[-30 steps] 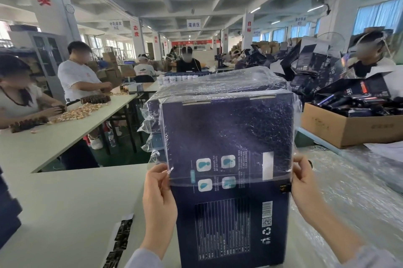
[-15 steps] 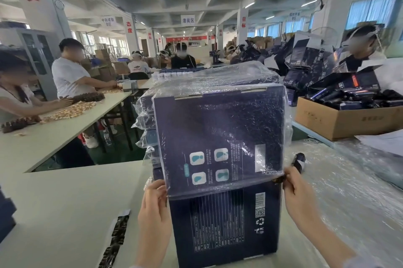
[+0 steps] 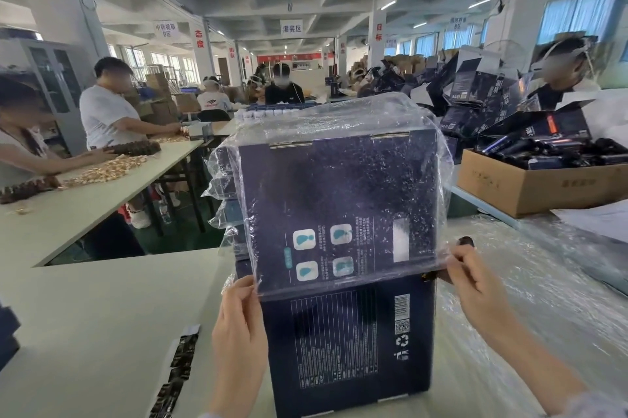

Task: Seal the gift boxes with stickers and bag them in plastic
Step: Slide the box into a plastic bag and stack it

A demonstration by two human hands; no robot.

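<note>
A dark blue gift box (image 3: 346,346) stands upright on the table in front of me. A clear plastic bag (image 3: 336,186) covers its upper half, with its open edge about halfway down the box. My left hand (image 3: 239,322) pinches the bag's lower left edge. My right hand (image 3: 475,285) pinches the lower right edge and also holds a small dark object between its fingers. A strip of dark stickers (image 3: 176,370) lies on the table to the left of the box.
Bagged boxes (image 3: 224,179) are stacked behind the box. Sheets of plastic bags (image 3: 530,281) cover the table on the right. A cardboard carton (image 3: 530,186) of dark items sits far right. People work at a table (image 3: 85,206) to the left.
Both hands have drawn the bag's open edge further down the box, from above the icon panel to below it. The view has tilted slightly down.
</note>
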